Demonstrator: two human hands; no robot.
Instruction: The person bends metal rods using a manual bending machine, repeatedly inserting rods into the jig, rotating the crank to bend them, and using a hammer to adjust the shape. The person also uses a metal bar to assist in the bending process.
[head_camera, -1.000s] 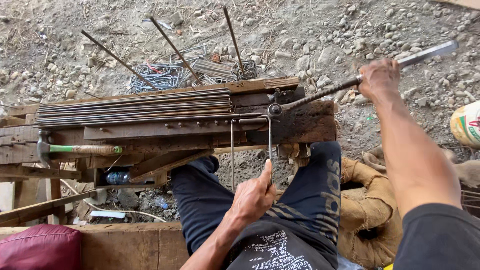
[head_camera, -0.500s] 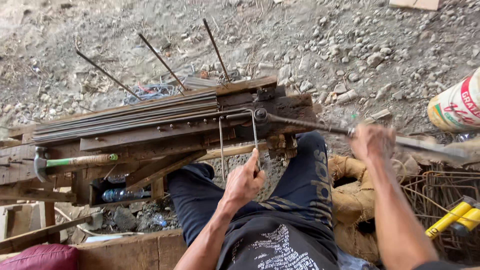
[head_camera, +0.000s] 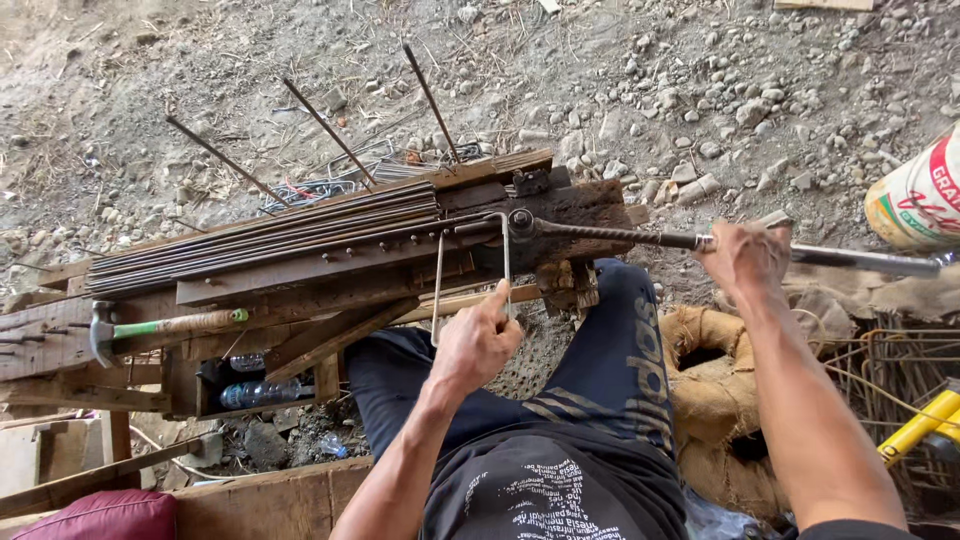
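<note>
Left hand (head_camera: 478, 345) grips the bent wire (head_camera: 470, 262) hanging off the counter's (head_camera: 300, 275) near edge. Right hand (head_camera: 745, 255) is clenched on the lever (head_camera: 640, 237). Keep the wire flat against the pivot; swing the lever steadily. Rods (head_camera: 260, 235) lie along the far edge.

One hammer (head_camera: 150, 327) on the tabletop (head_camera: 300, 290). Three rods (head_camera: 325, 125) stuck slanting in the ground behind the tabletop. One bent wire (head_camera: 440, 280) hanging off its front edge. One plastic bottle (head_camera: 262, 392) beneath it. Two hands: left hand (head_camera: 478, 340), right hand (head_camera: 745, 255).
</note>
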